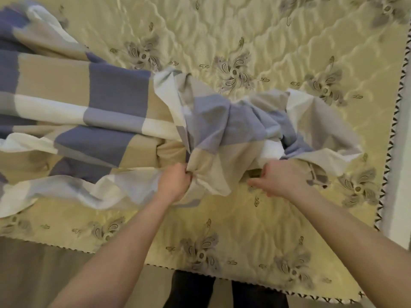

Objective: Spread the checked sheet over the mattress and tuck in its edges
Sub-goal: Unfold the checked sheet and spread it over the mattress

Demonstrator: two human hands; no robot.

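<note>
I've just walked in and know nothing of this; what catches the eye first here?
A crumpled blue, beige and white checked sheet lies bunched across the left and middle of the quilted, flower-patterned mattress. Near the front edge, the left grip and right grip, bare hands, clutch its folds.

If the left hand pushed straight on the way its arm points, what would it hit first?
The checked sheet: the left hand grips a bunched fold of it, and more crumpled sheet seems heaped just beyond, on the mattress.
</note>
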